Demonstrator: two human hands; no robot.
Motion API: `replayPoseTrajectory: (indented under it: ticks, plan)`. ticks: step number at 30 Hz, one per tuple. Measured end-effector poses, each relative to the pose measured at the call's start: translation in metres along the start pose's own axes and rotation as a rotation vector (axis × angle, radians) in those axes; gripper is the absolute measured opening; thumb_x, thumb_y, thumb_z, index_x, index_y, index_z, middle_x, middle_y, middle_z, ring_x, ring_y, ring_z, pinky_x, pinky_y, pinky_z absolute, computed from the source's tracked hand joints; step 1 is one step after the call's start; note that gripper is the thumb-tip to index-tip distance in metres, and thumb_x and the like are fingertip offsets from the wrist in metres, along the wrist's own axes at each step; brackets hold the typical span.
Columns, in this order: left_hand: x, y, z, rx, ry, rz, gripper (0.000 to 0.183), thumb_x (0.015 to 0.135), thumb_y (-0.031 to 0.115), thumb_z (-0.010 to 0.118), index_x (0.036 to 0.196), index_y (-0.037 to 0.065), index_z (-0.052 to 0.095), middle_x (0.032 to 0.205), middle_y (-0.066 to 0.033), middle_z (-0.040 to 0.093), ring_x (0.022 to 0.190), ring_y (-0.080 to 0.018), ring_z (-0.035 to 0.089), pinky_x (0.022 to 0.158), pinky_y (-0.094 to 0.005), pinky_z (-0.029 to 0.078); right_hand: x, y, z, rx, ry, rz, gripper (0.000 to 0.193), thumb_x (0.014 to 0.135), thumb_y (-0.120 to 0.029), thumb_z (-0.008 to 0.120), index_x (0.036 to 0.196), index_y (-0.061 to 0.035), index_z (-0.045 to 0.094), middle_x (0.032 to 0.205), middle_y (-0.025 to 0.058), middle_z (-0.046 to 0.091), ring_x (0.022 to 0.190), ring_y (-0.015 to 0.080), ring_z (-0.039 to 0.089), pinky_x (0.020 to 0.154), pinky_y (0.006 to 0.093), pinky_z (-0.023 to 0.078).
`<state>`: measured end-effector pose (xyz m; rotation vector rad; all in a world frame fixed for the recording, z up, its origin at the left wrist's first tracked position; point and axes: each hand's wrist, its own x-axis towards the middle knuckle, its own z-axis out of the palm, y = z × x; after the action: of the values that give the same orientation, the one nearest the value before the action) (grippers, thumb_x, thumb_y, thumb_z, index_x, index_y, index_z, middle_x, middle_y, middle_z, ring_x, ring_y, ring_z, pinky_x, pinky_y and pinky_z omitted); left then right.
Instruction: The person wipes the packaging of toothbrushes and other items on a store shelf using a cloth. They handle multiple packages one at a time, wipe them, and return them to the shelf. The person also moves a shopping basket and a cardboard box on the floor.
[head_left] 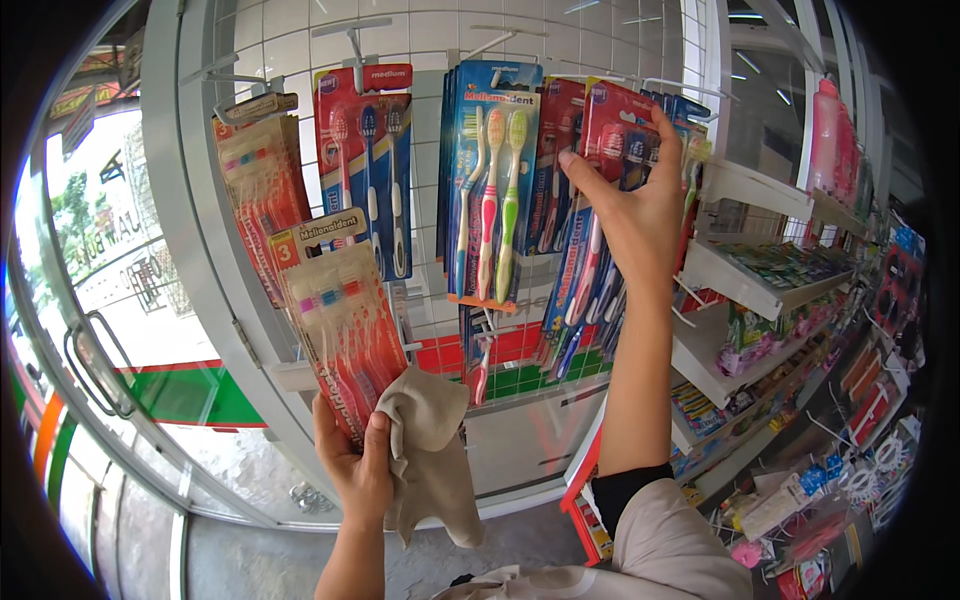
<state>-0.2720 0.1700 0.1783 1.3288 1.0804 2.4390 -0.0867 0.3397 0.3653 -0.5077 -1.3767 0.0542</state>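
Note:
My left hand [358,468] is closed around the lower end of an orange-and-clear toothbrush pack [335,320], which tilts to the left. A grey-beige cloth [430,465] is pinched in the same hand and drapes down beside the pack. Higher up on the right, my right hand [640,205] grips a red-and-blue toothbrush pack [612,110] hanging among others, thumb on its left side and index finger at its right edge. Between the hands hangs a blue toothbrush pack [488,200] with pink and green brushes. Similar orange packs [258,180] hang at the left.
A wire grid [590,35] with metal hooks carries the packs. Another red-and-blue pack [365,170] hangs left of centre. White shelves [760,190] with goods stand at the right, pink bottles [826,135] above. A glass door with a dark handle [95,365] is at the left.

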Motion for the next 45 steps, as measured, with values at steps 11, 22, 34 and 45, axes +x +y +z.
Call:
replayPoseTrajectory:
  ticks: [11,22,34,45]
  plan:
    - [-0.009,-0.005,0.015,0.009,-0.001,-0.012,0.041,0.094,0.005,0.060,0.130,-0.003,0.043,0.116,-0.0088,0.060,0.102,-0.0133,0.057,0.089,-0.0270,0.046,0.029,0.067,0.024,-0.093,0.017,-0.115,0.100,0.066,-0.030,0.088,0.140,0.0081,0.033,0.128,0.0235,0.048,0.119,0.0358,0.051,0.101,0.0416,0.043]
    - [-0.010,-0.008,0.015,0.005,0.025,-0.020,0.044,0.094,0.005,0.061,0.132,-0.003,0.042,0.116,-0.0092,0.061,0.103,-0.0135,0.058,0.090,-0.0281,0.047,0.037,0.094,0.050,0.087,-0.044,-0.092,0.109,0.062,-0.037,0.091,0.143,0.0040,0.030,0.135,0.0251,0.044,0.126,0.0362,0.045,0.106,0.0440,0.038]
    - [-0.010,-0.003,-0.006,0.019,0.072,-0.012,0.042,0.093,0.003,0.061,0.130,-0.002,0.043,0.113,-0.0078,0.061,0.100,-0.0125,0.059,0.086,-0.0263,0.048,-0.049,-0.041,0.083,0.445,0.062,-0.490,0.085,0.074,-0.020,0.084,0.140,0.0021,0.035,0.137,0.0201,0.041,0.126,0.0312,0.043,0.101,0.0438,0.039]
    - [-0.010,0.014,-0.048,0.050,0.071,-0.006,0.041,0.092,0.004,0.064,0.128,-0.003,0.045,0.111,-0.0076,0.062,0.098,-0.0122,0.060,0.084,-0.0258,0.049,-0.037,-0.064,0.187,0.045,0.021,-0.320,0.107,0.065,-0.017,0.085,0.145,0.0045,0.017,0.130,0.0358,0.032,0.120,0.0504,0.038,0.100,0.0558,0.035]
